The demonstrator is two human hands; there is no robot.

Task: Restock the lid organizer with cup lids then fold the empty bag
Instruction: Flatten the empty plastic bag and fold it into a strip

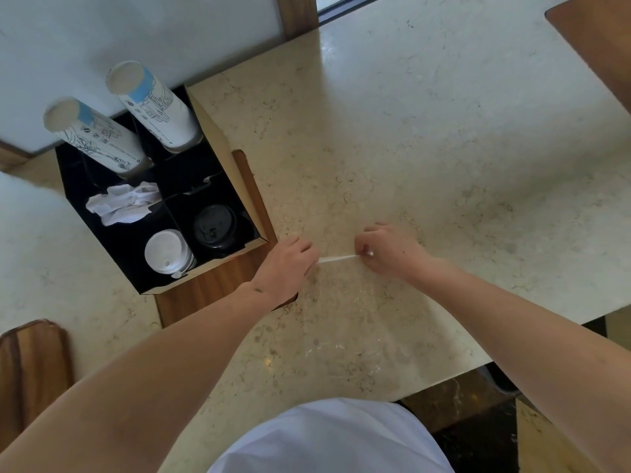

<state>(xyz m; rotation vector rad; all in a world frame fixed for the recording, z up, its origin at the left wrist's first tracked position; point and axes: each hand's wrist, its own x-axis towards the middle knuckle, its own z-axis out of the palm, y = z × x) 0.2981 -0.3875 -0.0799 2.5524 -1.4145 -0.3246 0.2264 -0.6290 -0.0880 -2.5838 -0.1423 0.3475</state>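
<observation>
Bag lies flat toward 6 o'clock, its top edge stretched 9-to-3 between left hand and right hand, both pinching it.

A pale marble counter spreads beyond the hands; wooden trays flank it; dark, perhaps stone, floor lies below.

Pretty bright, soft daylight, seems to come from the top. Slight sheen on the table. Wide-angle lens bends the edges, and the whole shot's kinda soft, shadows faint.
</observation>
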